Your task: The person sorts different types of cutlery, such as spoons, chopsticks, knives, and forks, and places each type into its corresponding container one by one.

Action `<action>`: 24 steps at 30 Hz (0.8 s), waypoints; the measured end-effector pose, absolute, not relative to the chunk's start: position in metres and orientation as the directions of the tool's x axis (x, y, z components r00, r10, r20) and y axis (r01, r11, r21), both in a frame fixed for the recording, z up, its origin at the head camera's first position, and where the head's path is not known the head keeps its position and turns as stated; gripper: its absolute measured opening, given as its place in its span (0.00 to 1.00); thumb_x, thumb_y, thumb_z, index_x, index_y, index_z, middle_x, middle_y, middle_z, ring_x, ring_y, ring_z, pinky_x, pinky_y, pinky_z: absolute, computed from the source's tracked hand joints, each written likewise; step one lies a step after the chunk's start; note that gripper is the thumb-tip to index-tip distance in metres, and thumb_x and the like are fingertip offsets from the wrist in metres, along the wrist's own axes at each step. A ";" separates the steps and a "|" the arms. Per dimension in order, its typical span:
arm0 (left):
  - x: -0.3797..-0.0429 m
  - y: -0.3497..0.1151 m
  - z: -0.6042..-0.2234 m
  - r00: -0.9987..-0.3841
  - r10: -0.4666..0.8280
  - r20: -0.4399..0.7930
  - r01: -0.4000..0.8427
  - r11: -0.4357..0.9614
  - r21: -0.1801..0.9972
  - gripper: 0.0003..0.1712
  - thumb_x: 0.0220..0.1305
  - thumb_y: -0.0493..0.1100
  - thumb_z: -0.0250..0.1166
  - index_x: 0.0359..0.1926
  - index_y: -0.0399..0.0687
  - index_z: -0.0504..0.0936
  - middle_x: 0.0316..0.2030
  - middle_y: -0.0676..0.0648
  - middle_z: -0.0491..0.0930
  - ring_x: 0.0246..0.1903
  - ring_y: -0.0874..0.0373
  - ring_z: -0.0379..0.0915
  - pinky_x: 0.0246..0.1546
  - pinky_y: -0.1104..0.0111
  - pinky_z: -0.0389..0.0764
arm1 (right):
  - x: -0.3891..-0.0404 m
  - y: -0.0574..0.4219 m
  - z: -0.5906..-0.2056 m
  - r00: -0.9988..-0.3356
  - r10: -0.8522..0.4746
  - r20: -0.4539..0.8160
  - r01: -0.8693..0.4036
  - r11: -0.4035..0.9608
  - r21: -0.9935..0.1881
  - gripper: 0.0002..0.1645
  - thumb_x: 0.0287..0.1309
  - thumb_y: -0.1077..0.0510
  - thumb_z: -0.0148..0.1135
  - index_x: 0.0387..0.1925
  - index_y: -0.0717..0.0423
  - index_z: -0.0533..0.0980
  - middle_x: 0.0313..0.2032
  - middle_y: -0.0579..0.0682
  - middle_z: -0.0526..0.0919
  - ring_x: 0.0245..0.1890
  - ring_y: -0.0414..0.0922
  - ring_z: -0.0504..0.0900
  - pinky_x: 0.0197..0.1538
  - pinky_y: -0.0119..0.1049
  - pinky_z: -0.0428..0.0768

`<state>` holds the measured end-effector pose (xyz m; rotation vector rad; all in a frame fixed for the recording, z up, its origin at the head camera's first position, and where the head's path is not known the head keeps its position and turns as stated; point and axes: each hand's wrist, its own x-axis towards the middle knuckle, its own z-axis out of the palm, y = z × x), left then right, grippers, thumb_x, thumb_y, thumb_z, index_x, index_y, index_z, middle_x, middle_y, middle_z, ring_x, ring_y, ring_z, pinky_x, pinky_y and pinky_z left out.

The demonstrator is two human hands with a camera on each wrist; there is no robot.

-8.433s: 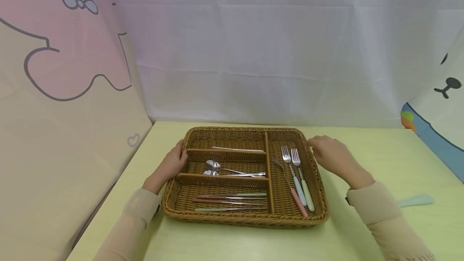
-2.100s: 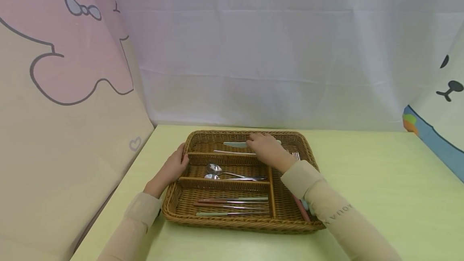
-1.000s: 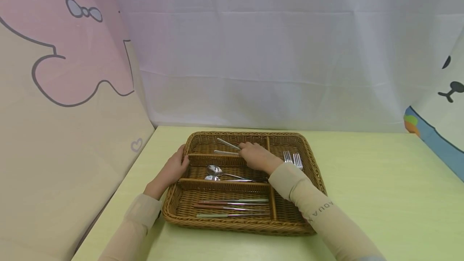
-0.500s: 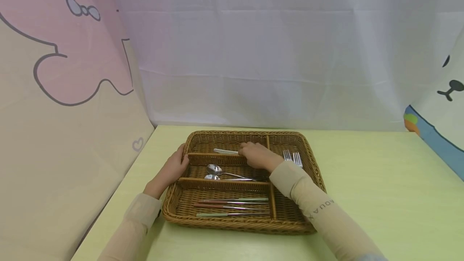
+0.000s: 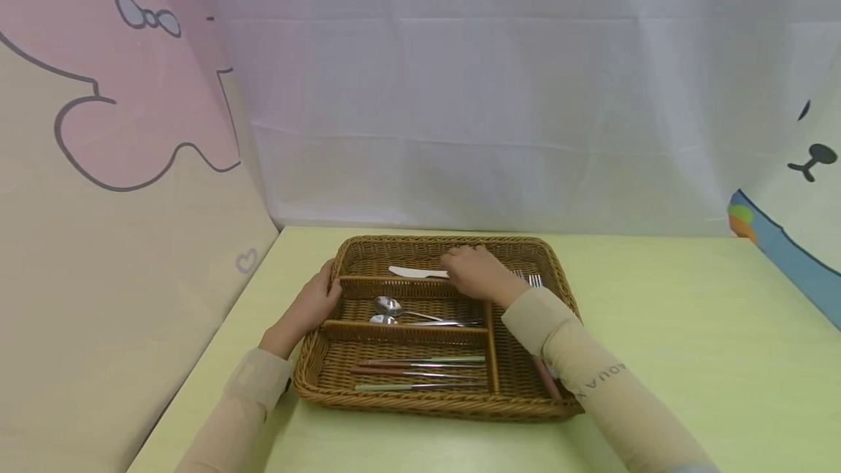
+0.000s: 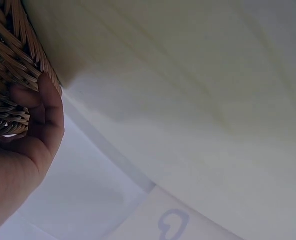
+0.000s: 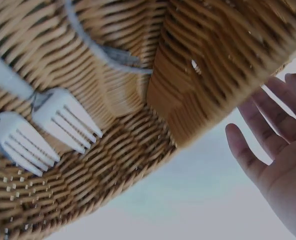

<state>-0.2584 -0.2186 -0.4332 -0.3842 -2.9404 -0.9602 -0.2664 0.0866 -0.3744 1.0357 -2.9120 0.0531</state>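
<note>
A brown wicker cutlery basket (image 5: 434, 407) stands on the table. My left hand (image 5: 317, 301) grips its left rim, thumb inside and fingers outside, as the left wrist view also shows (image 6: 38, 125). Over the right end of the back compartment is my right hand (image 5: 479, 272); in the right wrist view its fingers (image 7: 253, 117) are spread loosely beside a divider, holding nothing. A knife blade (image 5: 414, 272) lies in that compartment, its other end hidden by the right hand. Forks (image 7: 65, 117) lie in the right compartment, partly covered by the right arm.
Spoons (image 5: 389, 305) lie in the middle compartment. Several chopsticks (image 5: 394, 371) with red-brown or green ends lie in the front one. Wooden dividers (image 5: 491, 356) stand between compartments. Yellow-green table surface (image 5: 690, 312) extends to the right; a pale curtain (image 5: 434, 122) hangs behind.
The pale green-handled knife, earlier on the table at right, was carried by the right hand into the back compartment and laid down. The right hand has since drawn slightly right. The left stays.
</note>
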 end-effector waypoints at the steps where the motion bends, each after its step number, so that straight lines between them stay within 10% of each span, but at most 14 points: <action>1: -0.258 -0.219 -0.433 -0.969 0.227 0.096 0.240 0.781 0.577 0.32 0.70 0.42 0.39 0.68 0.30 0.42 0.63 0.26 0.56 0.60 0.35 0.57 0.57 0.42 0.65 | -0.265 0.089 -0.373 -0.776 -0.628 0.067 -0.629 0.777 -0.001 0.16 0.61 0.59 0.52 0.50 0.57 0.73 0.46 0.55 0.79 0.45 0.52 0.77 0.48 0.52 0.78; 5: -0.258 -0.219 -0.431 -0.968 0.234 0.094 0.245 0.788 0.565 0.32 0.70 0.42 0.39 0.68 0.29 0.42 0.62 0.25 0.58 0.57 0.36 0.61 0.54 0.43 0.68 | -0.259 0.098 -0.366 -0.771 -0.628 0.104 -0.629 0.777 0.031 0.21 0.63 0.56 0.51 0.57 0.57 0.68 0.51 0.56 0.76 0.49 0.53 0.75 0.51 0.54 0.76; 9: -0.258 -0.219 -0.427 -0.970 0.231 0.080 0.238 0.817 0.525 0.33 0.70 0.43 0.40 0.67 0.29 0.42 0.45 0.29 0.73 0.32 0.45 0.74 0.36 0.52 0.77 | -0.250 0.112 -0.358 -0.768 -0.621 0.157 -0.624 0.780 0.035 0.25 0.64 0.54 0.49 0.61 0.57 0.64 0.56 0.57 0.72 0.55 0.55 0.71 0.54 0.57 0.73; 14: -0.255 -0.221 -0.420 -0.976 0.214 0.034 0.206 0.869 0.450 0.33 0.70 0.46 0.42 0.68 0.31 0.46 0.15 0.48 0.69 0.09 0.59 0.58 0.14 0.64 0.66 | -0.235 0.133 -0.351 -0.776 -0.591 0.222 -0.600 0.800 0.033 0.31 0.64 0.51 0.48 0.65 0.61 0.58 0.61 0.62 0.67 0.58 0.59 0.66 0.55 0.59 0.70; 18: -0.251 -0.226 -0.413 -0.975 0.213 0.071 0.224 0.895 0.387 0.31 0.69 0.46 0.45 0.66 0.32 0.53 0.16 0.46 0.74 0.12 0.56 0.66 0.16 0.61 0.71 | -0.222 0.155 -0.350 -0.786 -0.552 0.278 -0.569 0.822 0.024 0.34 0.64 0.49 0.46 0.66 0.63 0.55 0.63 0.65 0.62 0.60 0.62 0.61 0.57 0.63 0.66; 24: -0.241 -0.236 -0.405 -0.972 0.198 0.125 0.227 0.928 0.297 0.31 0.70 0.48 0.44 0.66 0.33 0.55 0.51 0.27 0.71 0.47 0.31 0.67 0.44 0.40 0.73 | -0.204 0.191 -0.354 -0.857 -0.414 0.307 -0.439 0.898 -0.013 0.39 0.63 0.42 0.45 0.66 0.62 0.54 0.65 0.67 0.57 0.62 0.66 0.55 0.59 0.69 0.58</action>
